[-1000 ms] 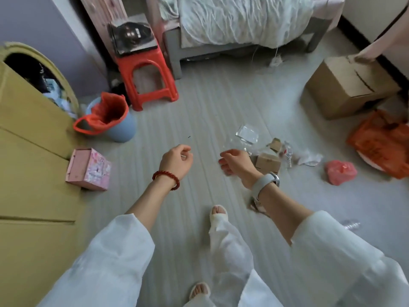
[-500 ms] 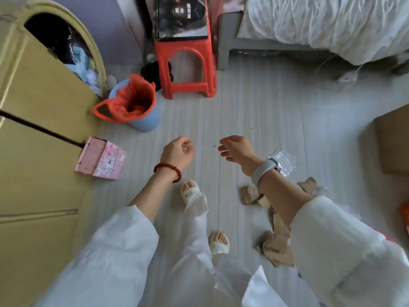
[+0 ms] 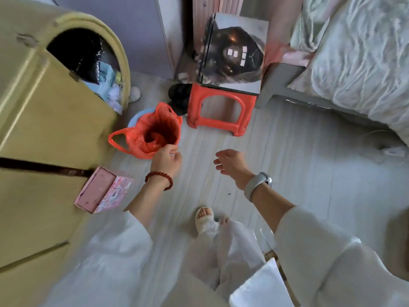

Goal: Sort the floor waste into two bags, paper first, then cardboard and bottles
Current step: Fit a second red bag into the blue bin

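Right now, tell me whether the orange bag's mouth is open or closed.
Open. The orange bag lines the blue bin, its mouth spread wide showing the dark inside, one handle loop hanging out sideways.

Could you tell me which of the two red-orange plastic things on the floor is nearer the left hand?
The orange plastic bag lining the bin; the left hand reaches its rim, while the red plastic stool stands farther off.
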{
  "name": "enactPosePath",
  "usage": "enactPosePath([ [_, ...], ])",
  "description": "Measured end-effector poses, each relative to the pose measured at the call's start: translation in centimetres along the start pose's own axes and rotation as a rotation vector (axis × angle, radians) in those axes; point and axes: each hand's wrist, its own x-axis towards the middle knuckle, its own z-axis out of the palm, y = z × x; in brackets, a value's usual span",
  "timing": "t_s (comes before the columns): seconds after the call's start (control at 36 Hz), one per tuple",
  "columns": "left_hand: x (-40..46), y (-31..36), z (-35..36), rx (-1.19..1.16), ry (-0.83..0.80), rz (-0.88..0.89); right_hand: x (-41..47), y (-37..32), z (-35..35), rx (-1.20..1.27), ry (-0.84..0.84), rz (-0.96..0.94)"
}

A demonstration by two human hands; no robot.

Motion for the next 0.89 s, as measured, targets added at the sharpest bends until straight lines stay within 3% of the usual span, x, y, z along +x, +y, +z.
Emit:
enactPosePath([
  [0.22, 12.3, -4.0, -1.4, 0.009, 0.139, -0.221, 13.1, -5.0, 5.7, -0.188, -0.102, -0.021],
  [0.39, 22.3, -12.6, 0.9, -0.068, 0.283, -0.516, 25.6, -4.6, 11.8, -0.490, -0.138, -0.087],
  [0.56, 29.3, -21.8, 3.8, -0.046, 0.278, -0.689, 35.5, -2.1, 17.2, -0.663, -0.210, -0.112],
  [0.69, 33.8, -28.1, 4.8, 0.084, 0.224, -0.721, 41.4, -0.1, 21.3, -0.678, -0.162, -0.190],
  [0.89, 36.6, -29.7, 5.4, -0.130, 0.270, -0.585, 44.3, 0.9, 24.3, -0.620, -0.025, -0.077],
])
